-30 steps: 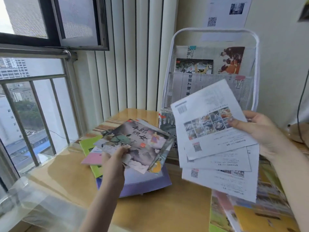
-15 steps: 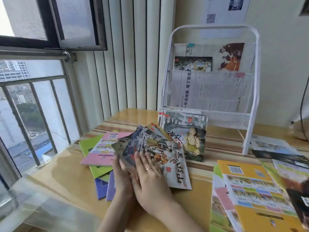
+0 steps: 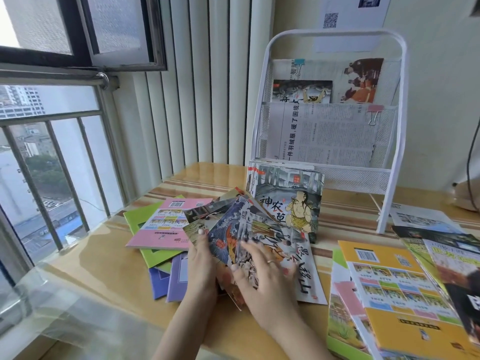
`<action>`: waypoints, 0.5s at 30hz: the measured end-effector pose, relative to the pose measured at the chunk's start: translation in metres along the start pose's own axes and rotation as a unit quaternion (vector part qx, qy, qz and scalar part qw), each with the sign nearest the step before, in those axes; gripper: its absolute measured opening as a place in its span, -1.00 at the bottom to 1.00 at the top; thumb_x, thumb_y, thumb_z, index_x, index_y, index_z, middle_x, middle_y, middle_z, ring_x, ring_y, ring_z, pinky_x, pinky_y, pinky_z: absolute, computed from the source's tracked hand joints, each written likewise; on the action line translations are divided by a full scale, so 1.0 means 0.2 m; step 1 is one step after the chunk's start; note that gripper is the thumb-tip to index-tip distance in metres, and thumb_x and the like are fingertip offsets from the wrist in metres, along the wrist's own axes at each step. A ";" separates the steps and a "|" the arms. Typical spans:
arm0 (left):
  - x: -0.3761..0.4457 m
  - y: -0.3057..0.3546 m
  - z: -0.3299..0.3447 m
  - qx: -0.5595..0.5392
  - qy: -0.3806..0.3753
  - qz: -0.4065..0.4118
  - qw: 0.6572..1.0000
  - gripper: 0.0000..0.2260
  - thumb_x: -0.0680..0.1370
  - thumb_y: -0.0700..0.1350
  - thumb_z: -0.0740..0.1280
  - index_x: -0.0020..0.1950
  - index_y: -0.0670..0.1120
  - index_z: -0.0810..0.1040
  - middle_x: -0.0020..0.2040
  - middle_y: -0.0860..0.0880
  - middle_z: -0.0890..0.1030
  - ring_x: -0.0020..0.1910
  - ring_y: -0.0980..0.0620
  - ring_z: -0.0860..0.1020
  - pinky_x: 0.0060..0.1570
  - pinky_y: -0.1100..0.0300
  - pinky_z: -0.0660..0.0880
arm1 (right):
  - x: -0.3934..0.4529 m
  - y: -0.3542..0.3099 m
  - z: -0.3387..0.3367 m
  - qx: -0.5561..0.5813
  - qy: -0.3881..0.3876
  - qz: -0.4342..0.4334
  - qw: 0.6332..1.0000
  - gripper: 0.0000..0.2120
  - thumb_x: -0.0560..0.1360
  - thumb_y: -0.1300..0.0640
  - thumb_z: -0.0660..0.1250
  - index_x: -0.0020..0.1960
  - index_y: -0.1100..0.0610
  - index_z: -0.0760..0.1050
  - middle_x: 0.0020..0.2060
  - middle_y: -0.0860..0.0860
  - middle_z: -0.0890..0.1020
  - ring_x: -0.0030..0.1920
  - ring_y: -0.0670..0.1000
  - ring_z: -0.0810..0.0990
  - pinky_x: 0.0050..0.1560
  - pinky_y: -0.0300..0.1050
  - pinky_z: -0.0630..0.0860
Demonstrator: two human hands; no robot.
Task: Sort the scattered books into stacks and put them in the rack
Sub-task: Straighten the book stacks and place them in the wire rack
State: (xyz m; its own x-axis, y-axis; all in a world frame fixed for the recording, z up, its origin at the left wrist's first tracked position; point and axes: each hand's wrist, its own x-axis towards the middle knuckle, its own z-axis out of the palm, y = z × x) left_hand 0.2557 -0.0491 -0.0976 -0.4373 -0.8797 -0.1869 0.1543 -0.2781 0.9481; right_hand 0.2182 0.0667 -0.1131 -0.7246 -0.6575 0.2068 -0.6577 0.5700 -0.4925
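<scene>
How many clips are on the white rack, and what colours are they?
Clips on the rack:
Blue clip: 1
Pink clip: 1
Total: 2

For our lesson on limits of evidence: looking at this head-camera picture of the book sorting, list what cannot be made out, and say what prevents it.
- Purple books: covers mostly hidden under the green book, pink book and left hand.
- Fanned picture books: lower ones overlapped; count unclear.
- Yellow book pile: cut off by the right and bottom edges.
- Newspaper in the white rack: small print unreadable.
- Right hand: palm side hidden.
</scene>
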 end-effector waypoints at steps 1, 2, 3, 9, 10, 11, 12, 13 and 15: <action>0.00 -0.01 0.00 -0.005 -0.002 0.002 1.000 -0.59 0.62 0.10 0.15 0.35 -0.13 0.38 0.28 -0.15 0.47 0.20 -0.12 0.49 0.17 0.02 0.43 | 0.00 0.02 0.00 -0.013 0.014 0.033 0.999 -0.33 0.42 -0.44 -0.22 0.46 -0.23 0.05 0.48 -0.30 0.04 0.48 -0.24 -0.03 0.42 0.28 -0.17; 0.00 -0.01 0.00 -0.007 -0.008 -0.003 1.000 -0.64 0.61 0.08 0.17 0.31 -0.10 0.39 0.25 -0.15 0.49 0.17 -0.13 0.51 0.18 -0.03 0.46 | 0.00 0.03 0.01 -0.023 0.016 0.061 0.998 -0.37 0.45 -0.37 -0.17 0.48 -0.22 0.03 0.51 -0.23 0.01 0.50 -0.17 -0.07 0.44 0.25 -0.17; 0.00 -0.01 0.00 -0.010 -0.012 -0.010 1.000 -0.67 0.60 0.08 0.19 0.28 -0.08 0.39 0.24 -0.15 0.50 0.17 -0.14 0.52 0.19 -0.08 0.47 | 0.01 0.04 0.01 -0.031 0.007 0.079 0.996 -0.41 0.48 -0.32 -0.13 0.49 -0.22 -0.02 0.52 -0.18 -0.04 0.52 -0.10 -0.13 0.44 0.24 -0.20; 0.01 -0.02 -0.01 -0.048 -0.044 -0.029 0.997 -0.94 0.53 -0.20 0.25 -0.11 -0.07 0.39 -0.15 -0.15 0.50 -0.24 -0.12 0.52 -0.27 0.06 0.46 | 0.00 0.05 0.02 -0.072 -0.009 0.080 0.994 -0.41 0.53 -0.30 -0.22 0.51 -0.20 -0.22 0.52 -0.13 -0.16 0.52 0.00 -0.20 0.44 0.18 -0.21; 0.00 -0.01 -0.01 -0.053 -0.049 -0.032 0.997 -0.90 0.52 -0.25 0.24 -0.13 -0.07 0.37 -0.20 -0.13 0.48 -0.29 -0.10 0.50 -0.32 0.09 0.43 | 0.00 0.05 0.03 -0.073 -0.005 0.071 0.995 -0.36 0.47 -0.33 -0.29 0.51 -0.19 -0.21 0.52 -0.13 -0.14 0.53 -0.01 -0.17 0.44 0.15 -0.18; 0.00 -0.01 -0.01 -0.057 -0.053 -0.035 0.996 -0.88 0.50 -0.29 0.23 -0.14 -0.08 0.35 -0.23 -0.13 0.45 -0.32 -0.09 0.48 -0.35 0.11 0.41 | 0.00 0.04 0.03 -0.075 0.000 0.058 0.995 -0.29 0.40 -0.35 -0.35 0.52 -0.18 -0.19 0.53 -0.13 -0.11 0.53 -0.02 -0.14 0.44 0.11 -0.15; -0.01 -0.01 -0.02 -0.055 -0.053 -0.043 0.996 -0.86 0.47 -0.31 0.23 -0.14 -0.09 0.35 -0.24 -0.13 0.44 -0.34 -0.08 0.46 -0.38 0.13 0.40 | 0.00 0.03 0.03 -0.078 0.003 0.046 0.996 -0.24 0.35 -0.35 -0.39 0.52 -0.18 -0.17 0.53 -0.13 -0.09 0.53 -0.03 -0.11 0.43 0.09 -0.11; 0.00 -0.01 -0.02 -0.052 -0.055 -0.046 0.996 -0.86 0.44 -0.32 0.23 -0.14 -0.11 0.34 -0.24 -0.13 0.41 -0.36 -0.07 0.44 -0.40 0.15 0.38 | -0.01 0.02 0.03 -0.082 0.006 0.035 0.996 -0.23 0.34 -0.36 -0.39 0.52 -0.17 -0.16 0.53 -0.13 -0.07 0.52 -0.02 -0.08 0.43 0.09 -0.08; 0.01 -0.02 -0.03 -0.051 -0.060 -0.051 0.996 -0.86 0.36 -0.28 0.26 -0.16 -0.13 0.33 -0.26 -0.13 0.38 -0.37 -0.04 0.39 -0.42 0.16 0.34 | -0.01 -0.01 0.03 -0.090 0.006 0.011 0.996 -0.26 0.39 -0.41 -0.35 0.52 -0.17 -0.15 0.53 -0.11 -0.04 0.50 0.01 -0.04 0.40 0.15 -0.04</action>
State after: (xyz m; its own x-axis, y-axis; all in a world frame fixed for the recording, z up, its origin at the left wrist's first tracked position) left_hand 0.2592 -0.0519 -0.1021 -0.5565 -0.7946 -0.2426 0.1898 -0.4059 0.8940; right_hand 0.2217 0.0644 -0.1181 -0.7402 -0.6394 0.2080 -0.6679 0.6636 -0.3370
